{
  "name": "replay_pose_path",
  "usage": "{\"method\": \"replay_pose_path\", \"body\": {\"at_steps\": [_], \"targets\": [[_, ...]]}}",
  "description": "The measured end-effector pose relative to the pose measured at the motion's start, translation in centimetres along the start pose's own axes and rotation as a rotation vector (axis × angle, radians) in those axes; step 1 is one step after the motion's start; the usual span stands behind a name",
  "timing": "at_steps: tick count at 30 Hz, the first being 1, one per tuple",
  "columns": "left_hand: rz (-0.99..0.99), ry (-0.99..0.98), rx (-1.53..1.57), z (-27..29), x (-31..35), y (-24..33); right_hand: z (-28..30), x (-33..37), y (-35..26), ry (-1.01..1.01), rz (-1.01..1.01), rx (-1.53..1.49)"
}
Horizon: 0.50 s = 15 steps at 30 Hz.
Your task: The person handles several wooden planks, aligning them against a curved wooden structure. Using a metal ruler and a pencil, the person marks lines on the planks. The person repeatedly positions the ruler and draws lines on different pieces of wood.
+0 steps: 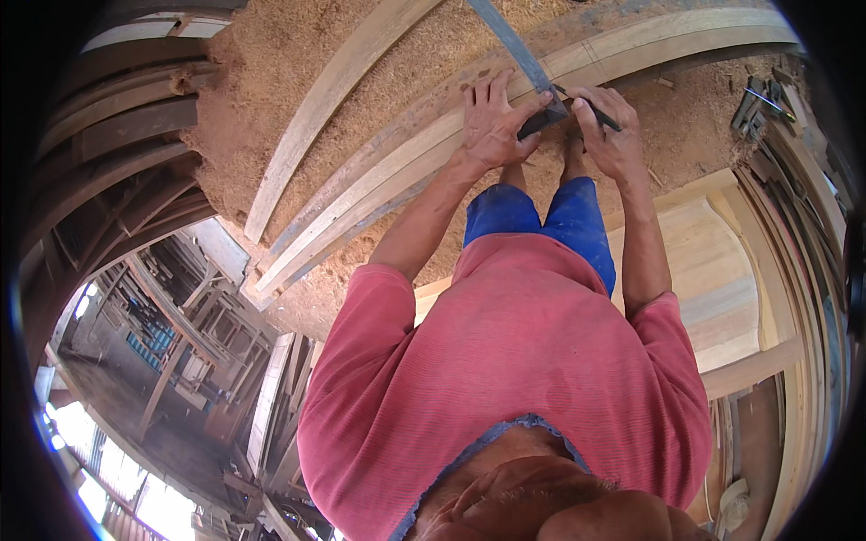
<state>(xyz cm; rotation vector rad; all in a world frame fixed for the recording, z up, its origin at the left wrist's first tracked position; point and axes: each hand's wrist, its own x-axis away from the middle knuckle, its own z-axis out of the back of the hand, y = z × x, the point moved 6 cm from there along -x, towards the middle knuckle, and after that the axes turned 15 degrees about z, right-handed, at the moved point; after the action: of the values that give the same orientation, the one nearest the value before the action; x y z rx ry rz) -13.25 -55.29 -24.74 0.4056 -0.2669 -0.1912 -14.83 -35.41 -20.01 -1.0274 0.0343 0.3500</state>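
Observation:
Long pale wooden planks point(667, 38) lie side by side across the far part of the view, with a few thin marked lines to the right of my hands. My left hand point(490, 128) rests on their near edge, its thumb and fingers pressing the dark stock of a try square point(511, 38). The square's grey blade reaches away over the wood. Just to the right, my right hand point(615, 142) grips a slim black pencil-like marker point(599, 114), its tip close to the square's corner.
Sawdust point(262, 81) covers the ground beyond the planks. A loose curved plank point(311, 126) lies at the far left. Dark curved timbers point(135, 135) are stacked beside it. On the right stands a pale wooden panel point(704, 261), with small tools point(758, 104) farther off.

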Motion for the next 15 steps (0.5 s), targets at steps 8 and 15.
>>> {"method": "replay_pose_path", "body": {"at_steps": [8, 15], "targets": [[-0.003, 0.008, 0.001, 0.1, 0.0, 0.0, -0.5, 0.1, -0.6, 0.046, 0.046, -0.113], [-0.008, 0.015, 0.02, 0.0, 0.0, 0.0, 0.2, 1.2, -0.3, 0.074, 0.028, -0.037]]}}
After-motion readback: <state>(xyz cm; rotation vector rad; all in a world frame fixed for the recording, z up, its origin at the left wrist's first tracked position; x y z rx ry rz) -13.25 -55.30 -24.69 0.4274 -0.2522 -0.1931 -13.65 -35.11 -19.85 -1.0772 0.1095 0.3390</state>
